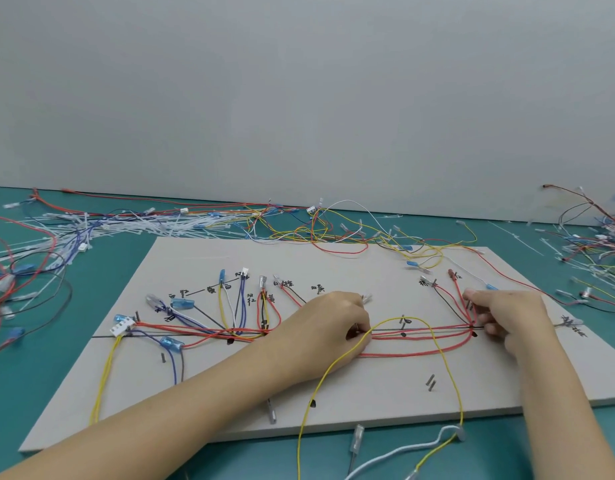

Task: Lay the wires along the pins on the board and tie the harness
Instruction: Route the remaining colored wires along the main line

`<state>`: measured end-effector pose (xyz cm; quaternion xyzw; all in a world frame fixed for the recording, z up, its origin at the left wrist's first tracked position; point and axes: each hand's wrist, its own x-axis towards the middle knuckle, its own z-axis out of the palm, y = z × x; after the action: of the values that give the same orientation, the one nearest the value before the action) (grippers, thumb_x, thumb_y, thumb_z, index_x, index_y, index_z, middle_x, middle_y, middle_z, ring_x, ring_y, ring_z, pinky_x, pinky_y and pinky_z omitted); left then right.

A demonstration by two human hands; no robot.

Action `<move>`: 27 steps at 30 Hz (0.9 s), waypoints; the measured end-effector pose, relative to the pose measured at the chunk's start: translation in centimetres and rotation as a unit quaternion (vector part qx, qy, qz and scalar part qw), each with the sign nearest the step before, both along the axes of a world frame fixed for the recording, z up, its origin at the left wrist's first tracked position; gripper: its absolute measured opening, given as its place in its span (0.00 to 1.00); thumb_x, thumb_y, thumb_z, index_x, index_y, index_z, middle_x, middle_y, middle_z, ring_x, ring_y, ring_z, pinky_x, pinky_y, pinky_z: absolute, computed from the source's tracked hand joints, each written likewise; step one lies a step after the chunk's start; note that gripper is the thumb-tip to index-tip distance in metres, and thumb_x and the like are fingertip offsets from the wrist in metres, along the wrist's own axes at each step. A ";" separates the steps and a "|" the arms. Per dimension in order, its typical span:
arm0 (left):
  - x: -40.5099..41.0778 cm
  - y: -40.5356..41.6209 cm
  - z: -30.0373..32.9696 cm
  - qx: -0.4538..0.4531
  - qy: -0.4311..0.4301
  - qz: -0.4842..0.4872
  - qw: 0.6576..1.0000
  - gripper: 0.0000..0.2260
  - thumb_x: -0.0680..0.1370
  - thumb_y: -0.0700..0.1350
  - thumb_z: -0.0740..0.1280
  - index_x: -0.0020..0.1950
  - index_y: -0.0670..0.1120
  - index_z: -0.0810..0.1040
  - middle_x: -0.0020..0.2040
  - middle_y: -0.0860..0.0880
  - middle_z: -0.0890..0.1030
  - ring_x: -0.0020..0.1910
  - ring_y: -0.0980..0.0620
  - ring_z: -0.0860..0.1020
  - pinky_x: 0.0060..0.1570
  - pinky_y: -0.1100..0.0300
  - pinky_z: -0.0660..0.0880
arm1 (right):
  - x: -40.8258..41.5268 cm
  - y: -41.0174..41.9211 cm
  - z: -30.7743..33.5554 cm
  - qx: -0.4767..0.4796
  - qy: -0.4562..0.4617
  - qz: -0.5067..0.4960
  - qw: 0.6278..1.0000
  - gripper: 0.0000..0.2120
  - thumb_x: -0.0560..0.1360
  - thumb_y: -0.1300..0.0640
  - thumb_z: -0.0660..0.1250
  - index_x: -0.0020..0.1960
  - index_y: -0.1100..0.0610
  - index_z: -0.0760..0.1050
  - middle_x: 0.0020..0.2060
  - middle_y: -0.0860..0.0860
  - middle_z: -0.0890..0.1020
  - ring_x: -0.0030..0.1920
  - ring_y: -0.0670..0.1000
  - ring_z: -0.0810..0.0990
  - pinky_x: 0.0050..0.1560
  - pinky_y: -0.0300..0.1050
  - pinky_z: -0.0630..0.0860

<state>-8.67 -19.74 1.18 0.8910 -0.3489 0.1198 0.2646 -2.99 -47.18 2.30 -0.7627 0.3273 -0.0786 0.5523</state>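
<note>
Your left hand sits mid-board, fingers curled and pinching the yellow wire where it meets the red wire bundle. From that pinch the yellow wire arcs up over the pin at board centre, then drops toward the board's near edge and runs off it onto the table. A second strand of it drops from your fingers straight to the near edge.

Your right hand is near the board's right edge, fingers curled down onto the red wires where they bend at the right-hand pin; exact grip is hidden, looks like a pinch on the bundle.

The board lies flat on the green table. The red bundle runs along the drawn centre line from the white connector at the left edge to your right hand. Blue terminals and looped wires fan toward the far-left part of the board.

A pair of pins stands bare near the near-right corner. Loose wires and white cable ties pile along the table's far edge, more at the far-right corner.
</note>
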 end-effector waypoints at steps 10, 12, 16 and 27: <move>0.0 -0.1 -0.3 -0.024 0.007 0.008 1.000 0.08 0.77 0.41 0.65 0.42 0.40 0.81 0.41 0.46 0.77 0.40 0.49 0.73 0.45 0.53 0.72 | 1.2 -0.3 0.5 0.068 0.027 -0.018 0.997 0.05 0.70 0.68 0.71 0.46 0.64 0.80 0.22 0.51 0.78 0.13 0.42 0.68 0.15 0.29 0.62; 0.0 -0.1 -0.3 -0.024 0.009 0.011 1.000 0.08 0.78 0.42 0.65 0.42 0.41 0.81 0.41 0.46 0.76 0.40 0.51 0.72 0.46 0.54 0.72 | 1.2 -0.2 0.7 0.066 0.017 -0.024 0.997 0.02 0.70 0.70 0.70 0.42 0.67 0.79 0.18 0.52 0.77 0.14 0.45 0.71 0.15 0.31 0.66; -0.1 0.1 -0.3 -0.027 0.017 0.013 0.999 0.08 0.78 0.43 0.65 0.44 0.41 0.82 0.43 0.47 0.77 0.42 0.51 0.73 0.47 0.55 0.71 | 1.6 -0.1 0.8 0.013 0.023 -0.018 1.000 0.06 0.69 0.70 0.69 0.34 0.66 0.77 0.17 0.54 0.76 0.16 0.51 0.73 0.22 0.38 0.73; -0.2 0.3 -0.5 -0.020 0.017 0.013 1.000 0.08 0.79 0.43 0.64 0.47 0.42 0.82 0.44 0.47 0.77 0.45 0.50 0.74 0.49 0.53 0.72 | 1.6 -0.2 -0.1 0.043 -0.009 -0.056 0.997 0.04 0.67 0.70 0.66 0.39 0.67 0.80 0.28 0.57 0.80 0.21 0.53 0.72 0.29 0.43 0.72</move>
<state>-8.89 -19.47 0.69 0.8918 -0.3305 0.1149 0.2870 -1.38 -47.33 2.23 -0.7182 0.3673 -0.1026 0.5820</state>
